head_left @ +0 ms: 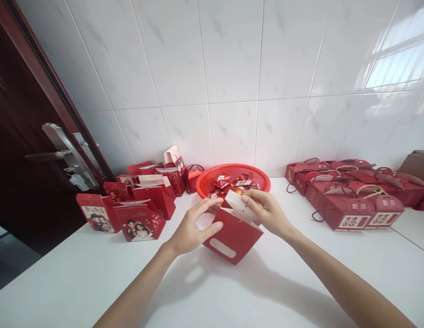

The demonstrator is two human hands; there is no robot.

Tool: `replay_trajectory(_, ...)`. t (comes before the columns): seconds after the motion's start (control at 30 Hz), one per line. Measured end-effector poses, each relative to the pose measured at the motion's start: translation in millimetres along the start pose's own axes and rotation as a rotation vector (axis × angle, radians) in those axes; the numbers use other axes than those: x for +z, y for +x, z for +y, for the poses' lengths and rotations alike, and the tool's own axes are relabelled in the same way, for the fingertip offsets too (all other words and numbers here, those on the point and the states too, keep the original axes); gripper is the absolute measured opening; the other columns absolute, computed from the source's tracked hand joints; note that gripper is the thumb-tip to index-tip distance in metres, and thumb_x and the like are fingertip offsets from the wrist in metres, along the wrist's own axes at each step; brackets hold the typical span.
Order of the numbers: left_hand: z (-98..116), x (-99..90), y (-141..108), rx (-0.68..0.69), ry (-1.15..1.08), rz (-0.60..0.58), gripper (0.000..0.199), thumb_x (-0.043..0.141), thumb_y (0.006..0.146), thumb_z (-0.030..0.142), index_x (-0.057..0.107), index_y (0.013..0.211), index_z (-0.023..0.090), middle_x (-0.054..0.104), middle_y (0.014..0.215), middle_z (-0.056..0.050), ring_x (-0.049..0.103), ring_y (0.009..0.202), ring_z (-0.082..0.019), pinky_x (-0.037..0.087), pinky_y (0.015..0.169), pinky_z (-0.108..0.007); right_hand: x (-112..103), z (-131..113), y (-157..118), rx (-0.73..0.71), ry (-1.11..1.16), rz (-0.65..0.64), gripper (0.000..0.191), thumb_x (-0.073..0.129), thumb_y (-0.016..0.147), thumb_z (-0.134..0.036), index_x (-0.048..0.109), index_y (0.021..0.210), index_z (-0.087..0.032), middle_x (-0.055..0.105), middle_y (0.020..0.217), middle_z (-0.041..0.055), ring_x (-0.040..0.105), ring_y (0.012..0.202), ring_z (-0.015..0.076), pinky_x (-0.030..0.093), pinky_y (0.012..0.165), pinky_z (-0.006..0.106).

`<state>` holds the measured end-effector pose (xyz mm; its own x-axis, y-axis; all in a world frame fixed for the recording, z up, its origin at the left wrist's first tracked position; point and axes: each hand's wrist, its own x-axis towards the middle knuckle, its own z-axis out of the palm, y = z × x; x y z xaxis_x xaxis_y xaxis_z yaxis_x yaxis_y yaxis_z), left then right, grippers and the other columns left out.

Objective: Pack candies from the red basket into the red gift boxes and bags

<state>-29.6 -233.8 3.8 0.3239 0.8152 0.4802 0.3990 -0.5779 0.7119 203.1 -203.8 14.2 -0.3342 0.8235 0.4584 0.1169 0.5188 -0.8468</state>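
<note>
A red paper gift box [234,234] with a pale blank label on its side is tilted above the white table, its top flaps up and their white inner side showing. My left hand [194,223] grips the box at its left side, thumb on the near face and fingers over the top edge. My right hand [266,212] pinches the raised white flap [240,205] between thumb and fingers. Just behind the box stands a red plastic basket [201,177] holding wrapped sweets [224,182]. The inside of the box is hidden.
Several open red gift boxes [138,223] stand at the left. At the right are rows of closed red boxes [349,205] with cord handles. A brown cardboard box [417,166] sits at the far right. Behind rises a tiled wall [232,77]; a dark door [23,114] is at left.
</note>
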Motion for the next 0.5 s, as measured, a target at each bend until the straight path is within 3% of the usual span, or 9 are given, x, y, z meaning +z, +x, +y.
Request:
replay_trajectory(0.1, 3, 8.1, 8, -0.054, -0.054, 0.091, 0.045, 0.069, 0.085, 0.038, 0.060, 0.127, 0.022, 0.064, 0.126, -0.011, 0.062, 0.114, -0.025, 0.050, 0.102, -0.040, 1, -4, 12, -0.173, -0.272, 0.006, 0.030, 0.046, 0.097, -0.037, 0.054, 0.072, -0.020, 0.051, 0.064, -0.0009, 0.044, 0.057, 0.0123, 0.032, 0.054, 0.026)
replay_trajectory(0.23, 5, 15.8, 17, -0.158, -0.043, 0.219, 0.033, 0.066, 0.085, 0.039, 0.061, 0.112, 0.021, 0.066, 0.112, -0.007, 0.064, 0.096, -0.019, 0.053, 0.093, -0.037, 14, 0, 21, -0.316, -0.457, -0.023, 0.033, 0.043, 0.097, -0.031, 0.050, 0.066, -0.021, 0.051, 0.061, 0.0000, 0.041, 0.056, 0.0127, 0.031, 0.058, 0.026)
replay_trajectory(0.37, 3, 16.9, 19, -0.154, -0.051, 0.261, 0.019, 0.066, 0.082, 0.034, 0.055, 0.090, 0.021, 0.065, 0.099, -0.003, 0.062, 0.088, -0.017, 0.053, 0.084, -0.032, 26, 4, 24, -0.289, -0.366, -0.107, 0.033, 0.044, 0.098, -0.036, 0.055, 0.071, -0.020, 0.057, 0.065, 0.0009, 0.045, 0.058, 0.0126, 0.033, 0.059, 0.026)
replay_trajectory(0.5, -2, 15.4, 12, -0.109, -0.086, 0.321, 0.022, 0.066, 0.081, 0.028, 0.051, 0.095, 0.022, 0.063, 0.098, -0.003, 0.063, 0.094, -0.018, 0.051, 0.082, -0.028, 34, 11, 26, -0.114, -0.071, -0.111, 0.029, 0.054, 0.093, -0.040, 0.055, 0.072, -0.020, 0.055, 0.065, -0.0016, 0.045, 0.058, 0.0117, 0.035, 0.056, 0.024)
